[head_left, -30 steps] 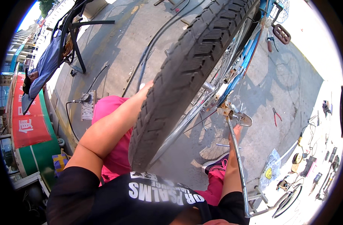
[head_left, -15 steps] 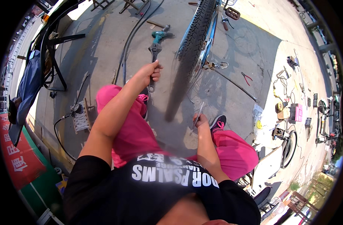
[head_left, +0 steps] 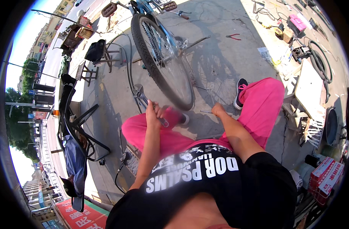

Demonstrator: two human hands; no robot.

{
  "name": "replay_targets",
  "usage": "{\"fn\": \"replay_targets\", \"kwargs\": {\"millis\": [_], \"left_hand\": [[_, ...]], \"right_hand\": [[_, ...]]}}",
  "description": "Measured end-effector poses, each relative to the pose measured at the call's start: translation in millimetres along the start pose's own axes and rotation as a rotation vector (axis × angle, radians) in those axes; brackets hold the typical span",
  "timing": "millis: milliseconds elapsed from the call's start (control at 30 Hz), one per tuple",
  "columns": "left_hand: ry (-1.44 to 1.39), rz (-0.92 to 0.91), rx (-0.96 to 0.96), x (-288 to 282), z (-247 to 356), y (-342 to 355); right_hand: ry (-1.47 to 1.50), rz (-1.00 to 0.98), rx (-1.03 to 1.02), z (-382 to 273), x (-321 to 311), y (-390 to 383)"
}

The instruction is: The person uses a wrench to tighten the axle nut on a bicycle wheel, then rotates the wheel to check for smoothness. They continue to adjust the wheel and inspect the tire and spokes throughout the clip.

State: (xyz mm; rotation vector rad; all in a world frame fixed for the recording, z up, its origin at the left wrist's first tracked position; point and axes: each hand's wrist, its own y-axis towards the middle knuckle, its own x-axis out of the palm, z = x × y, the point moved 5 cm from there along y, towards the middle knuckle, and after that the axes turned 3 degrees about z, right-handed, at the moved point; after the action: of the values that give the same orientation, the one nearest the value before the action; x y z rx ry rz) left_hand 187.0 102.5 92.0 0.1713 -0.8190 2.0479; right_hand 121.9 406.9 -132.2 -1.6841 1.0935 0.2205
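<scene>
My left hand [head_left: 153, 111] is closed around the handle of a large adjustable wrench [head_left: 140, 94], whose jaw points up and away while the holed end shows below the fist. The fingers of my right hand [head_left: 218, 109] are closed on a slim silver metal tool [head_left: 206, 111]; its exact kind is too small to tell. Beyond both hands stands a blue bicycle [head_left: 163, 30], its near wheel [head_left: 151, 61] between my arms and touched by neither hand. The lower part of that wheel looks blurred.
Red-handled pliers [head_left: 233, 37] lie on the concrete beyond my right hand. A dark hose [head_left: 129, 65] runs along the ground at left, near a small stool [head_left: 87, 72] and a black-framed chair [head_left: 91, 141]. At right are a pink box [head_left: 296, 23] and a coiled black tube [head_left: 320, 61].
The view has swung left, bringing the street into sight. My left hand still grips the adjustable wrench, now tilted; my right hand keeps the silver tool, turned from near upright to flat.
</scene>
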Motion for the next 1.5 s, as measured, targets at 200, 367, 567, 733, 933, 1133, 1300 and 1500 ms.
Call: {"fn": "replay_targets", "kwargs": {"millis": [200, 367, 567, 733, 933, 1133, 1300, 1500], "left_hand": [[0.161, -0.093, 0.181, 21.4, 18.4, -73.6], [0.250, -0.124, 0.370, 51.7, 46.0, -95.9], [0.304, -0.271, 0.539, 89.2, 40.8, -90.9], [0.249, -0.540, 0.583, 114.2, 38.0, -98.9], [0.310, -0.557, 0.383, 127.3, 7.3, -102.5], [0.944, -0.481, 0.240, 108.6, -1.9, -78.7], [0.861, -0.170, 0.610, 132.1, 77.2, -89.8], [0.938, 0.090, 1.033, 152.6, 134.5, -30.8]], "right_hand": [[-0.067, 0.009, 0.059, 16.6, -5.2, 1.7], [-0.279, -0.120, 0.092, 12.8, -13.0, -5.3], [-0.239, -0.103, -0.181, -52.0, -36.0, -15.5], [0.596, -0.671, -0.645, -160.6, -104.4, -152.1], [1.006, -1.125, -0.709, -151.8, -123.1, -254.6], [1.372, -1.221, -0.496, -129.2, -113.7, -266.9], [0.955, -0.401, -0.660, -80.8, -118.3, -199.5], [0.680, 0.275, -0.817, -88.7, -124.7, -177.0]]}}
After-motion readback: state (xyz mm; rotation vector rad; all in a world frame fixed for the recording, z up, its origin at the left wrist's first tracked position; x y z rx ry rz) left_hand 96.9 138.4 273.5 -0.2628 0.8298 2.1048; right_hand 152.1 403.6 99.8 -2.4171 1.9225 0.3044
